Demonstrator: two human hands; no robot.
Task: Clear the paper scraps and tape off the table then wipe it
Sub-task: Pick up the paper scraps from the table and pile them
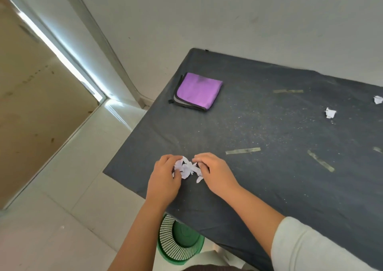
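Near the purple cloth (198, 91), both hands, left hand (164, 176) and right hand (213, 172), pinch gathered paper scraps (187, 169); beyond it, loose scraps (330, 113) and tape strips (243, 150) remain, wiping apparently unstarted.

No legible txt or labels.

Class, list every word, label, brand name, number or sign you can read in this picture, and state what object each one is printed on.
None: no readable text anywhere in this view.
The purple cloth shows no label or print.
The paper scraps gathered between the left hand and right hand look blank.
The tape strips on the dark table carry no writing.
The green basket shows no brand mark.
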